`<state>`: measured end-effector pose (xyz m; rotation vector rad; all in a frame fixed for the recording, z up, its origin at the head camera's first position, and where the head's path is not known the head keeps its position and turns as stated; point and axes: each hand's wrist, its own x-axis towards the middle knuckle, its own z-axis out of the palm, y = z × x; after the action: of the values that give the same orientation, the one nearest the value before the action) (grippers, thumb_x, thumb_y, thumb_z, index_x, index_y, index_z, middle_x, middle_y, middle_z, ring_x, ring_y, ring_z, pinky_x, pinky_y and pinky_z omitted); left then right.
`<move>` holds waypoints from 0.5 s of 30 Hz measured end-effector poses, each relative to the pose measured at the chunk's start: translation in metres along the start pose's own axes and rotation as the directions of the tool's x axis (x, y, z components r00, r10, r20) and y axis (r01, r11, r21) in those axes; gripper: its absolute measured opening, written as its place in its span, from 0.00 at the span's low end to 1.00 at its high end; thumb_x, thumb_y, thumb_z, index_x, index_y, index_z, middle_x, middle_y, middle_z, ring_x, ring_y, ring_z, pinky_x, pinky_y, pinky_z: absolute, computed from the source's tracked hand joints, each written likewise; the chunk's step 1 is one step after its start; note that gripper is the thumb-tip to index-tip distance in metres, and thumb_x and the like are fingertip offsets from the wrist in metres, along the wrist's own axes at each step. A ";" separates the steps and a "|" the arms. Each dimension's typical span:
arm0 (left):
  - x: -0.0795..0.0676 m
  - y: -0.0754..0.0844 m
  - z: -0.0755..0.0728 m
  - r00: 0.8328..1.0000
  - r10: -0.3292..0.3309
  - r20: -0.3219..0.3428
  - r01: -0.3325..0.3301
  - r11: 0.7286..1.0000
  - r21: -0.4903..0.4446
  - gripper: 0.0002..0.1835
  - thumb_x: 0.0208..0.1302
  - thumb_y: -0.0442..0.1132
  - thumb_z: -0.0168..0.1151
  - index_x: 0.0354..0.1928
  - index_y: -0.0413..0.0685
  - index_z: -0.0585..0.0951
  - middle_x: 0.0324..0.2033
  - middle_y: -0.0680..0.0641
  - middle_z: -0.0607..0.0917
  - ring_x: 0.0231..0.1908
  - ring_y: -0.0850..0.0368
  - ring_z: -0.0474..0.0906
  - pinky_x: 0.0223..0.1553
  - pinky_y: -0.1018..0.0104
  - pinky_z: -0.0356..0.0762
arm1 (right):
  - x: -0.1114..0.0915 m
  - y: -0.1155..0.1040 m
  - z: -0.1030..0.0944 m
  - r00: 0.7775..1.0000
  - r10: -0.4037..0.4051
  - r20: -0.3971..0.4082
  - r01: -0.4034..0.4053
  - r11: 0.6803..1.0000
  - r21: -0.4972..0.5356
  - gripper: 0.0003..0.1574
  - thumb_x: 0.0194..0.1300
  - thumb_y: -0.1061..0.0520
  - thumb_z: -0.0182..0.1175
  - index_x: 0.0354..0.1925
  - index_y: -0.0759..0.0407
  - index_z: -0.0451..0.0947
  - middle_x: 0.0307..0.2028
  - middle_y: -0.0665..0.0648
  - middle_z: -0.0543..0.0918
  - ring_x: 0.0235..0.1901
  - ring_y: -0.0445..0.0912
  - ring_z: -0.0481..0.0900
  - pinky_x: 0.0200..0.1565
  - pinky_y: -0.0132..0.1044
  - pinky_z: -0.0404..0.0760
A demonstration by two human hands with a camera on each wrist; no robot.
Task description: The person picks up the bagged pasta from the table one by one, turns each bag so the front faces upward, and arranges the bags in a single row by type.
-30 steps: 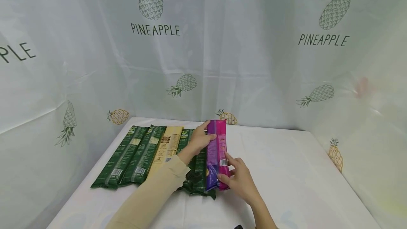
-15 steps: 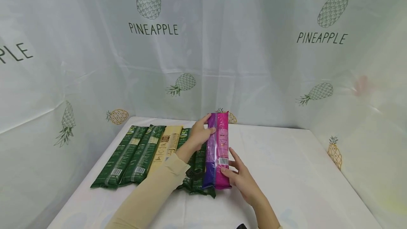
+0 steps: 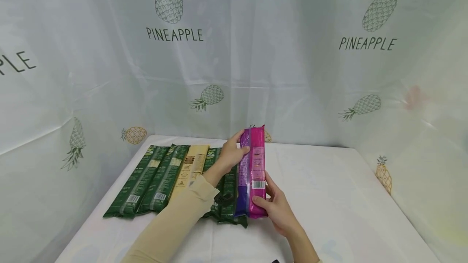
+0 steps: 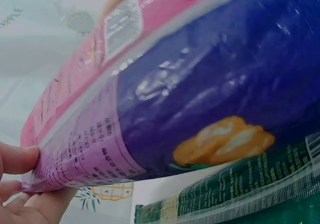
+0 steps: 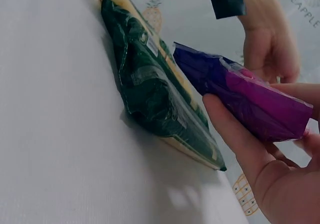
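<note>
A long, shiny packet (image 3: 258, 163), purple down one side and pink down the other, is held between both hands. My left hand (image 3: 232, 154) pinches its far end, thumb on the near face, as the left wrist view also shows. Near the barcode, my right hand (image 3: 280, 211) grips the lower pink edge with the thumb in front and the fingers behind. In the right wrist view the packet's end (image 5: 250, 96) is tilted and stands apart from the tabletop. An orange-brown food picture is printed on its dark purple part (image 4: 240, 48).
Left of the held packet lie several similar long packets in a row: a green packet (image 3: 135, 186), another green packet (image 3: 165, 182), a yellow packet (image 3: 192, 163) and more green ones (image 3: 229, 182), partly behind my left arm. A pineapple-print curtain (image 3: 285, 72) encloses the white table (image 3: 321, 190).
The packet's far end has risen and shifted slightly right, and its pink side now faces the head camera more fully. Both hands keep hold of it. The row of packets lies unchanged.
</note>
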<state>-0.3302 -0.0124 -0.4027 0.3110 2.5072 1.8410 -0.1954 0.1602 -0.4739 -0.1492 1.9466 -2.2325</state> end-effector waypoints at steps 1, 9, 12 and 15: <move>0.000 0.000 0.000 1.000 0.006 0.002 -0.006 1.000 0.011 0.38 0.77 0.38 0.64 0.84 0.58 0.62 0.71 0.39 0.74 0.65 0.39 0.76 0.58 0.41 0.82 | 0.000 -0.001 0.001 1.000 -0.008 -0.013 0.007 1.000 -0.013 0.60 0.72 0.65 0.66 0.87 0.37 0.45 0.71 0.71 0.69 0.54 0.57 0.87 0.53 0.49 0.88; 0.001 0.000 0.003 0.996 0.082 0.024 -0.085 0.985 0.151 0.36 0.78 0.42 0.63 0.84 0.58 0.64 0.77 0.41 0.71 0.71 0.37 0.73 0.65 0.39 0.77 | -0.003 -0.007 0.009 0.993 -0.056 -0.103 0.047 0.995 -0.089 0.60 0.69 0.69 0.67 0.86 0.35 0.51 0.68 0.67 0.73 0.50 0.57 0.88 0.47 0.47 0.90; 0.000 0.002 0.002 0.992 0.122 0.010 -0.121 0.964 0.238 0.35 0.78 0.45 0.64 0.82 0.57 0.66 0.74 0.41 0.75 0.61 0.41 0.83 0.58 0.45 0.82 | -0.003 -0.010 0.012 0.990 -0.088 -0.114 0.072 0.987 -0.142 0.59 0.69 0.69 0.66 0.86 0.39 0.52 0.67 0.68 0.73 0.48 0.57 0.89 0.45 0.48 0.90; -0.003 0.007 0.002 0.988 0.154 0.002 -0.146 0.933 0.330 0.34 0.77 0.49 0.64 0.81 0.57 0.68 0.66 0.37 0.82 0.47 0.43 0.87 0.47 0.48 0.85 | -0.003 -0.012 0.014 0.983 -0.125 -0.132 0.094 0.971 -0.221 0.57 0.69 0.69 0.66 0.86 0.43 0.53 0.64 0.69 0.75 0.47 0.57 0.89 0.43 0.49 0.91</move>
<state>-0.3256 -0.0093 -0.3972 0.5021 2.8793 1.4636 -0.1902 0.1484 -0.4595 -0.1283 2.3088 -2.1479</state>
